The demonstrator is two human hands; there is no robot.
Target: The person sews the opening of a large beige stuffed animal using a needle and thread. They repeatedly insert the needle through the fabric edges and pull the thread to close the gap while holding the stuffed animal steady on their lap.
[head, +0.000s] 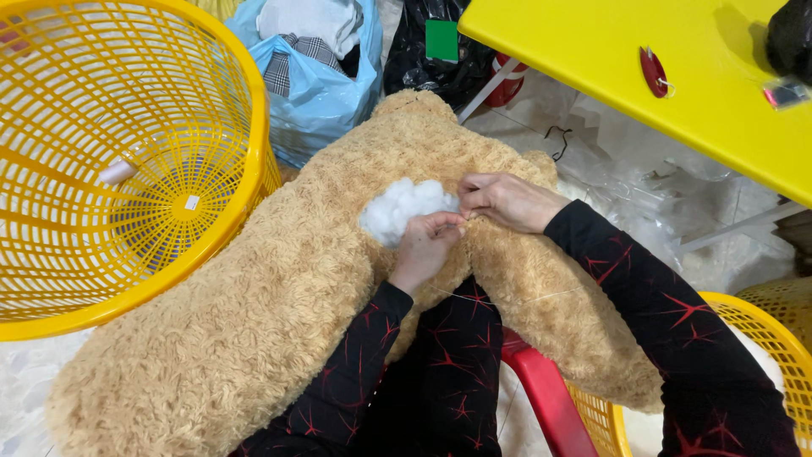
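The person wears a black long-sleeved top printed all over with thin red starburst shapes, spiky lines that branch from a centre. Both sleeves reach the wrists and end plainly, without cuffs. The left hand [425,245] and right hand [506,201] are bare, with no gloves or rings visible

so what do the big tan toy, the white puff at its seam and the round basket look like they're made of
The tan toy looks like curly synthetic plush, matte, with a nubbly looped pile. The white puff beside the left hand and right hand looks like fibre stuffing, fluffy and clumped. The round yellow basket seems moulded plastic, glossy, with an open lattice wall.
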